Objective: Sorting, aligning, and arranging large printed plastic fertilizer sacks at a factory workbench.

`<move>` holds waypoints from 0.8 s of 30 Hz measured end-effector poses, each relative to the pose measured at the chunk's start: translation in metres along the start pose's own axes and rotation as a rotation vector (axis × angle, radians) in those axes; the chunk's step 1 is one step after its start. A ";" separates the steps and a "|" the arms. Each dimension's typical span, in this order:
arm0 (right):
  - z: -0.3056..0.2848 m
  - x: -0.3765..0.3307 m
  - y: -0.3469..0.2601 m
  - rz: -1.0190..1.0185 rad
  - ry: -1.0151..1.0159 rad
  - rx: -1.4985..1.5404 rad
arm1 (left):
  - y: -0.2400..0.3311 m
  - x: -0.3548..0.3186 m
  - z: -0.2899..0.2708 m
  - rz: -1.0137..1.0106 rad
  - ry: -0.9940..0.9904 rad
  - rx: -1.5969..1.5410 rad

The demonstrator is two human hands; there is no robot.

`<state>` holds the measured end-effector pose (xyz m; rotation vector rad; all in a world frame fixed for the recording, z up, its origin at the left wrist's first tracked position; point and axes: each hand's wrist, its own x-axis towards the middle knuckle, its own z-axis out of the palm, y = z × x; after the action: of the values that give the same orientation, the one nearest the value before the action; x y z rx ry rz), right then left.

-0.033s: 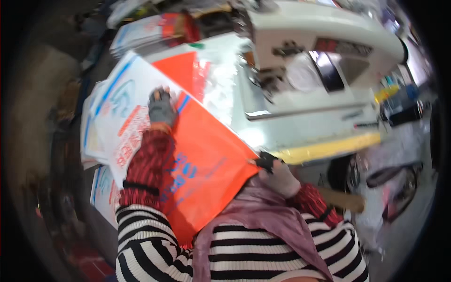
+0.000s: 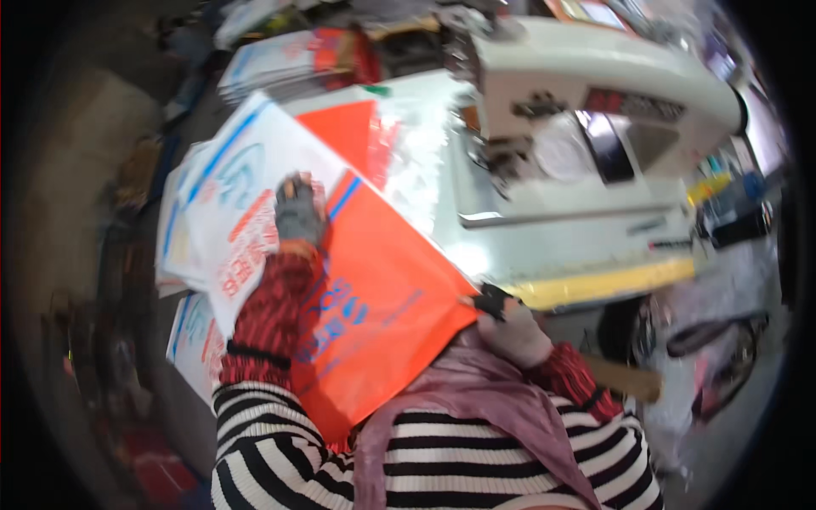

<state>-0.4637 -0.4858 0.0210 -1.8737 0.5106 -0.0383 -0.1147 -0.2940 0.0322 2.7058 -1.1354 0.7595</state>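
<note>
The gloved left hand (image 2: pixel 300 217) is lying palm-down, unclenched, where a white printed sheet (image 2: pixel 229 187) is meeting an orange printed sheet (image 2: pixel 391 263). The gloved right hand (image 2: pixel 510 330) is pinching the orange sheet's right corner, before the person's torso. Beyond, a sewing machine (image 2: pixel 552 64) is standing rightward.

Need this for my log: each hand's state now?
Left hand: open, lying on the white sheet.
Right hand: closed, holding a corner of the orange sheet.
</note>
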 end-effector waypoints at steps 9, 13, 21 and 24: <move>-0.040 -0.001 -0.058 -0.165 -0.202 0.423 | -0.013 -0.310 -0.193 -1.063 -0.256 -0.346; -0.014 0.011 -0.054 -0.109 -0.078 0.138 | 0.080 -0.364 -0.214 -1.362 -0.201 -0.775; -0.003 0.027 0.006 -0.121 0.095 -0.492 | 0.092 -0.388 -0.147 -1.476 -0.318 -0.550; 0.006 0.022 0.014 -0.081 -0.008 -0.651 | 0.079 -0.427 -0.127 -1.388 -0.299 -0.457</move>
<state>-0.4467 -0.4926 0.0010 -2.5288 0.4737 0.0925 -0.4748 -0.0412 -0.0729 2.3857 0.5976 -0.1306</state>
